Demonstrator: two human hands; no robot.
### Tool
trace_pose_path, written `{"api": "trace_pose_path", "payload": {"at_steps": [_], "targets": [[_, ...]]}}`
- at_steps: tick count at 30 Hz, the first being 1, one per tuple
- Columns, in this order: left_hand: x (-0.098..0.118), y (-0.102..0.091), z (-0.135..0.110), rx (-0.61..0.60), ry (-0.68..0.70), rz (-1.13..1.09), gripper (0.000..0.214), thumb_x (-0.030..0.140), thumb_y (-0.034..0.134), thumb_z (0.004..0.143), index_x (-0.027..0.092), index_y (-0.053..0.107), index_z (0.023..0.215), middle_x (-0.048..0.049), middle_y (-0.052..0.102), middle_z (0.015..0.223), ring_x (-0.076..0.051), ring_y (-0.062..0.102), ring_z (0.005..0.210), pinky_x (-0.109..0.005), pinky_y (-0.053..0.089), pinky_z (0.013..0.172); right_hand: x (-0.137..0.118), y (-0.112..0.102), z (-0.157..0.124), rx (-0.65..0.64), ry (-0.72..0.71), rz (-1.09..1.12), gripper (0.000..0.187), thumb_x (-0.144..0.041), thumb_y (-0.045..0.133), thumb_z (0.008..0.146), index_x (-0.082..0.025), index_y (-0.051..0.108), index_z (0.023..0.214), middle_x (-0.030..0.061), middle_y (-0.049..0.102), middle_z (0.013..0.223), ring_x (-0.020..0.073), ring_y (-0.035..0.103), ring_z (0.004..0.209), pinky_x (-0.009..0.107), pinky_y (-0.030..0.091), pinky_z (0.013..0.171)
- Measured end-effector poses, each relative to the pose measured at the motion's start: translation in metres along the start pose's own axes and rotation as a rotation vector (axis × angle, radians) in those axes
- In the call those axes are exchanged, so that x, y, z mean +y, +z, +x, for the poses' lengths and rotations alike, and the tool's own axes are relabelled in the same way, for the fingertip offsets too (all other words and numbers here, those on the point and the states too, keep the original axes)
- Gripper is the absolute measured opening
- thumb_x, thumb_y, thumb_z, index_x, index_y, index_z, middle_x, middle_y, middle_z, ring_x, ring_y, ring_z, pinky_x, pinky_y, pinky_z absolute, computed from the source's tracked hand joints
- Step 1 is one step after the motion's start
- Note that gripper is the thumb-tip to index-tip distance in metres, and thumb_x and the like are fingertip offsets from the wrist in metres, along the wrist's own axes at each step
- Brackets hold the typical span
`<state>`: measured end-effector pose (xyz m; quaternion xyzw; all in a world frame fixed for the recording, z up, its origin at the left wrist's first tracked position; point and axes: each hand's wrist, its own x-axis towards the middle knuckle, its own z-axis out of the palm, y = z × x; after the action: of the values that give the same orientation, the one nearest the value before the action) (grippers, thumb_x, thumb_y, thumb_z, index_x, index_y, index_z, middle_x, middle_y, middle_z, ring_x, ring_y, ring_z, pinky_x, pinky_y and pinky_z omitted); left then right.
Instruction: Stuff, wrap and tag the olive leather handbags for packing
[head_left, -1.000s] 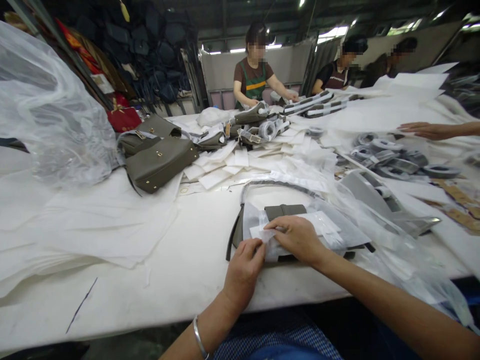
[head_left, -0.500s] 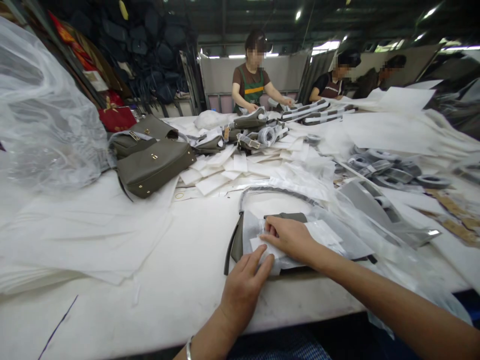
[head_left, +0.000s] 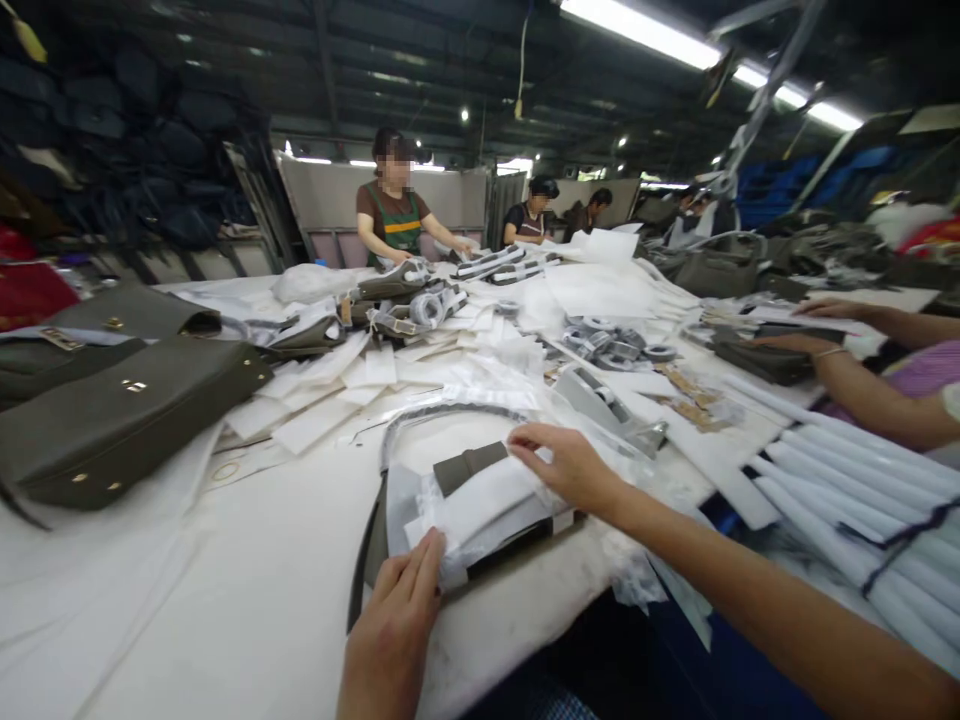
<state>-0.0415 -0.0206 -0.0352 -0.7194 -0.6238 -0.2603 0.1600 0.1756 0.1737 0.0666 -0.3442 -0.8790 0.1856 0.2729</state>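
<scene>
In front of me an olive-grey handbag (head_left: 375, 555) lies on the table, its wrapped handle (head_left: 405, 425) arching toward the back. White wrapping sheet (head_left: 480, 500) covers much of its front, and an olive strap tab (head_left: 469, 465) shows above the sheet. My left hand (head_left: 397, 610) has its fingers pressed together at the sheet's lower left end. At the sheet's upper right end is my right hand (head_left: 566, 465), thumb and fingers closed on the wrapping. Its fingertips partly hide the sheet's edge.
Olive handbags (head_left: 150, 410) lie at the left, and loose white sheets (head_left: 337, 390) at the middle back. Wrapped rolls (head_left: 607, 345) sit behind my bag. A co-worker's hands (head_left: 795, 340) are at the right, near bundled white tubes (head_left: 847, 490). Another person (head_left: 394, 215) works across the table.
The view has swung to the right. My right hand has moved rightward over the bag, away from my left hand. The white sheet and strap tab are now more exposed.
</scene>
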Motion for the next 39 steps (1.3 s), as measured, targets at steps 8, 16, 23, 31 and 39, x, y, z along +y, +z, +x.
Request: {"api": "trace_pose_path", "payload": {"at_steps": [8, 16, 23, 31, 39], "targets": [[-0.001, -0.003, 0.003, 0.028, 0.011, 0.035, 0.061, 0.005, 0.047, 0.092, 0.022, 0.039, 0.150, -0.0047, 0.072, 0.115, -0.019, 0.067, 0.097, -0.024, 0.059, 0.080, 0.135, -0.122, -0.018, 0.143, 0.698, -0.040, 0.023, -0.037, 0.070, 0.082, -0.014, 0.071, 0.084, 0.0153, 0.074, 0.095, 0.0298, 0.069, 0.096, 0.042, 0.054, 0.091], [0.000, -0.004, 0.002, 0.038, 0.005, 0.074, 0.059, 0.008, 0.047, 0.092, 0.023, 0.040, 0.148, -0.0038, 0.072, 0.111, -0.016, 0.069, 0.092, -0.022, 0.058, 0.078, 0.160, -0.132, 0.005, -0.111, 0.888, 0.397, 0.029, -0.038, 0.073, 0.082, -0.011, 0.068, 0.072, 0.0156, 0.075, 0.079, 0.0201, 0.073, 0.074, 0.029, 0.060, 0.073], [-0.001, -0.004, 0.002, 0.026, 0.019, 0.095, 0.058, 0.010, 0.048, 0.093, 0.025, 0.040, 0.148, -0.0032, 0.073, 0.110, -0.017, 0.069, 0.091, -0.022, 0.059, 0.077, 0.148, -0.159, -0.002, -0.080, 0.908, 0.592, 0.026, -0.034, 0.062, 0.092, -0.013, 0.069, 0.078, 0.0122, 0.076, 0.082, 0.0167, 0.073, 0.076, 0.028, 0.061, 0.076], [0.000, -0.003, 0.002, 0.046, 0.014, 0.098, 0.062, 0.012, 0.047, 0.096, 0.029, 0.031, 0.154, -0.0012, 0.072, 0.112, -0.017, 0.070, 0.091, -0.024, 0.058, 0.080, 0.133, -0.190, -0.082, -0.025, 0.911, 0.611, 0.033, -0.048, 0.073, 0.083, -0.015, 0.074, 0.089, 0.0157, 0.074, 0.107, 0.0202, 0.073, 0.086, 0.026, 0.063, 0.077], [-0.008, -0.002, 0.003, 0.022, 0.073, 0.088, 0.071, 0.012, 0.049, 0.094, 0.031, 0.022, 0.157, 0.0015, 0.073, 0.113, -0.017, 0.071, 0.092, -0.024, 0.057, 0.084, 0.155, -0.133, -0.129, 0.126, 0.864, 0.510, 0.034, -0.046, 0.078, 0.073, -0.016, 0.072, 0.087, 0.0135, 0.076, 0.099, 0.0182, 0.072, 0.080, 0.028, 0.061, 0.076]]}}
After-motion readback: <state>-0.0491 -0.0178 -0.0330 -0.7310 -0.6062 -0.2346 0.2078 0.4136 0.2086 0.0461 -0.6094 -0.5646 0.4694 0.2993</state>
